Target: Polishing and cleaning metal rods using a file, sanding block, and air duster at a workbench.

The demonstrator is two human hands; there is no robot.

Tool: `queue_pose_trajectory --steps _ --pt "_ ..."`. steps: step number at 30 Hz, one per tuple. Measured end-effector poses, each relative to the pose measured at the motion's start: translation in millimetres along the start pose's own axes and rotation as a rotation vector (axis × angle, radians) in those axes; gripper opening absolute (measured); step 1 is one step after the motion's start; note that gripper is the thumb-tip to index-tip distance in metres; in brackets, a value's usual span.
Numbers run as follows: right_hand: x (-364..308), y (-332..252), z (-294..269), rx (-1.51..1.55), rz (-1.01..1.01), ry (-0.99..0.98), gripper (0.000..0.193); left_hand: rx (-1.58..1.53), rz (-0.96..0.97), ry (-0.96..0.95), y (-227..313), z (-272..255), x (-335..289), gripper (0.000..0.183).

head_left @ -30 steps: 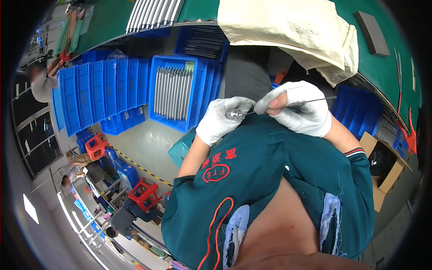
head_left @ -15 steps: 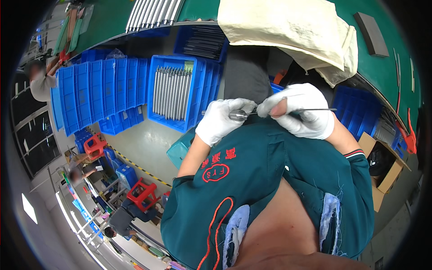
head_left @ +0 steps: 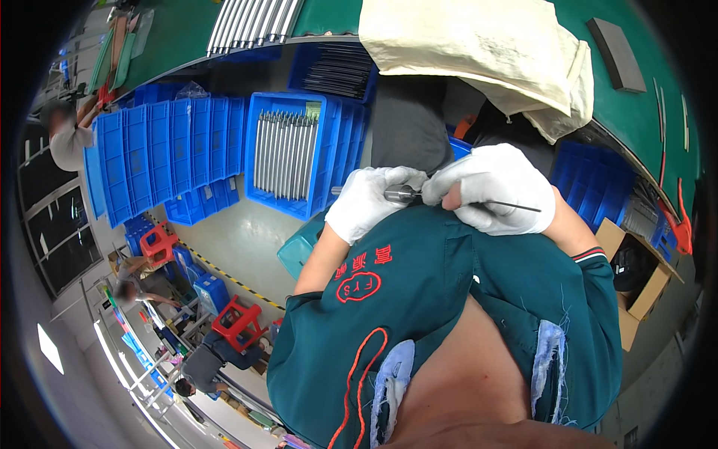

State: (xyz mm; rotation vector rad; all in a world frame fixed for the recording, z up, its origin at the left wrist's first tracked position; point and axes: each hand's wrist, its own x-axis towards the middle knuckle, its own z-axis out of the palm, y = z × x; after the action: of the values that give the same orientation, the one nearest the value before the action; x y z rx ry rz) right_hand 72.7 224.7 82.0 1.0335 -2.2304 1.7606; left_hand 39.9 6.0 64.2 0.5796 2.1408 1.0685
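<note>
Both my hands wear white gloves and meet in front of my chest, above my green shirt. My left hand [head_left: 368,202] grips the thick grey end of a slim metal rod [head_left: 404,195]. My right hand [head_left: 497,188] closes around the rod's middle, and its thin dark tip [head_left: 516,206] sticks out to the right past my fingers. The part of the rod inside my right fist is hidden.
A blue crate [head_left: 288,153] of long metal rods sits on the floor below my hands, beside stacked blue crates [head_left: 161,157]. A green workbench [head_left: 636,82] carries a cream cloth [head_left: 486,52] and more rods [head_left: 250,22]. Cardboard box [head_left: 636,284] at right. Other people work at far left.
My hands have shifted slightly lower and closer together, and the thin tip now sticks out farther to the right of my right hand.
</note>
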Motion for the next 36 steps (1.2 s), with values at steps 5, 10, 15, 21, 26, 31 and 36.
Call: queue_pose_trajectory --steps 5,10,15,21,26,31,36 --pt "-3.7 6.6 4.7 0.125 -0.055 0.124 0.014 -0.044 -0.009 0.018 0.7 0.1 -1.2 0.028" --pt "-4.9 7.0 6.2 0.128 -0.022 0.079 0.013 -0.006 0.03 0.027 -0.8 -0.4 -0.7 0.029" --pt "-4.4 6.4 7.7 0.228 0.028 0.117 0.011 0.007 0.033 0.015 -0.2 -0.8 0.4 0.029" --pt "-4.8 5.2 4.5 0.108 0.109 -0.01 0.015 0.044 0.012 -0.008 -0.6 -0.5 0.3 0.031" --pt "-2.5 -0.7 -4.6 -0.098 0.074 -0.089 0.013 -0.036 -0.034 0.017 -7.4 5.8 2.3 0.029" --pt "-16.7 -9.8 -19.1 0.04 -0.04 0.29 0.015 0.029 0.011 0.109 -15.5 11.4 4.6 0.024" --pt "-57.0 -37.0 -62.8 -0.154 0.157 1.037 0.017 0.058 -0.019 0.047 -13.8 18.3 14.5 0.016"
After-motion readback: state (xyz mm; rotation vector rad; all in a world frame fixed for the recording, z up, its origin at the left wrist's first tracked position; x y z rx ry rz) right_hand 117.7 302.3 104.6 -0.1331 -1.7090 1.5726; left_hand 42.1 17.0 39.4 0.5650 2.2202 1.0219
